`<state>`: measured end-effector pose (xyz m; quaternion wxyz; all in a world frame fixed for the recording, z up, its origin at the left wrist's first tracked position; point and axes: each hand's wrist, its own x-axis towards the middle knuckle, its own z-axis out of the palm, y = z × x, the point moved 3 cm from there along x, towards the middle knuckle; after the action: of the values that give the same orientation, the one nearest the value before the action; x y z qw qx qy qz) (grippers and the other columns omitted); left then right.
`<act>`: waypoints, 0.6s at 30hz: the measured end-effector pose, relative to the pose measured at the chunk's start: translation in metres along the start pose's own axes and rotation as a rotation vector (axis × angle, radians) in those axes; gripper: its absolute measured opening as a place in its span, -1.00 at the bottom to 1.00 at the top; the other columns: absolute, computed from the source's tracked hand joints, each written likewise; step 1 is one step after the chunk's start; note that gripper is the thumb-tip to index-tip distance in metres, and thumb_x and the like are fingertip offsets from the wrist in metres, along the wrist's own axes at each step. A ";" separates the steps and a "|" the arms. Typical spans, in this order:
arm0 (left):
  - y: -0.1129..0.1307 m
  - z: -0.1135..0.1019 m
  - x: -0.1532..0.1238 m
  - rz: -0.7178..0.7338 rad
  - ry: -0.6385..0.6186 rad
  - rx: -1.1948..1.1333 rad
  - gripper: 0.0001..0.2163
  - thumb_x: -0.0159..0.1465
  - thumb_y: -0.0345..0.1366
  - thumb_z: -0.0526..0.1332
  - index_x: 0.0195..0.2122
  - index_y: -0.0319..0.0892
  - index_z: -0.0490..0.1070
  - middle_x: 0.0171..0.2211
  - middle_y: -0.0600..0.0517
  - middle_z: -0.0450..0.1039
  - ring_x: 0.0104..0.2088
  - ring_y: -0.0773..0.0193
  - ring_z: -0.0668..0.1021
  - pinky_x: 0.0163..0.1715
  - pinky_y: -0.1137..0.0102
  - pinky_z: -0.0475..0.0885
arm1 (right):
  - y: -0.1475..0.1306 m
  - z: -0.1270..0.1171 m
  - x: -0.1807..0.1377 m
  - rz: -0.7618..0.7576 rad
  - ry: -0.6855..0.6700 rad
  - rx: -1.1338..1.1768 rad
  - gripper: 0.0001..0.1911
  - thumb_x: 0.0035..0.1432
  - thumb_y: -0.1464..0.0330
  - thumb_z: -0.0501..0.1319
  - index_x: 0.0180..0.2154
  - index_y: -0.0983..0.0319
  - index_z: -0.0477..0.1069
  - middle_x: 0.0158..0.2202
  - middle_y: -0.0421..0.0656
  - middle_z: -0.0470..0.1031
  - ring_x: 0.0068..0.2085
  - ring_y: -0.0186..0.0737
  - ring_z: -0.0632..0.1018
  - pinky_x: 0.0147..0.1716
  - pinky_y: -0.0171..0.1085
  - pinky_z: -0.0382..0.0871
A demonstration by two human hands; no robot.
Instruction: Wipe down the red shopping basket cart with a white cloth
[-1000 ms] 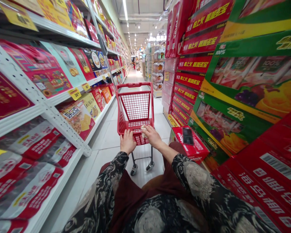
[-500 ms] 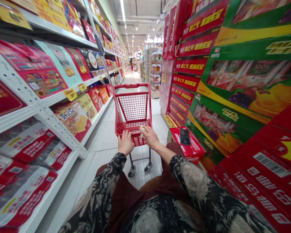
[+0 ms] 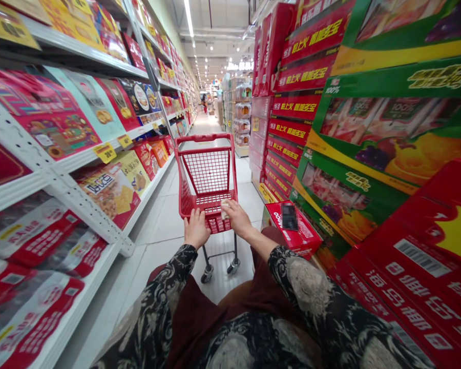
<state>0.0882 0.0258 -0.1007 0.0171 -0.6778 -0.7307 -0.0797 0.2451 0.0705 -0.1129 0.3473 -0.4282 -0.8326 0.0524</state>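
A small red shopping cart (image 3: 206, 171) with a grid basket stands in front of me. My left hand (image 3: 197, 229) lies at the left of its near rim, fingers stretched forward and slightly apart, holding nothing. At the right of that rim, my right hand (image 3: 238, 219) has its fingers bent around a crumpled whitish cloth or tissue (image 3: 225, 207), pressed against the red plastic. Most of the cloth is hidden by the fingers. The basket's visible floor is bare.
Shelves of packaged food (image 3: 126, 179) line the left side. Stacked red drink cartons (image 3: 288, 128) and green juice boxes (image 3: 369, 148) rise close on the right. A red box (image 3: 307, 233) with a blurred dark item (image 3: 290, 216) on top sits by my right knee. The tiled aisle (image 3: 211, 123) runs ahead.
The view has shifted slightly, so shelves, cart and boxes sit a little further left. Both hands stay at the cart's near rim, and the cloth remains in my right hand.
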 end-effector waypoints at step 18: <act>0.003 0.001 0.000 0.048 -0.019 0.015 -0.39 0.13 -0.36 0.08 0.24 -0.31 0.08 0.32 -0.18 -0.03 0.32 0.02 0.02 0.25 -0.02 -0.01 | -0.022 0.019 -0.002 -0.092 -0.065 -0.029 -0.60 0.17 0.54 0.13 0.03 0.17 0.42 0.21 -0.03 0.28 0.26 -0.12 0.22 0.22 -0.06 0.16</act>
<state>0.0917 0.0260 -0.1014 0.0173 -0.6957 -0.7150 -0.0672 0.2191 0.0597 -0.1202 0.3157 -0.3926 -0.8630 0.0383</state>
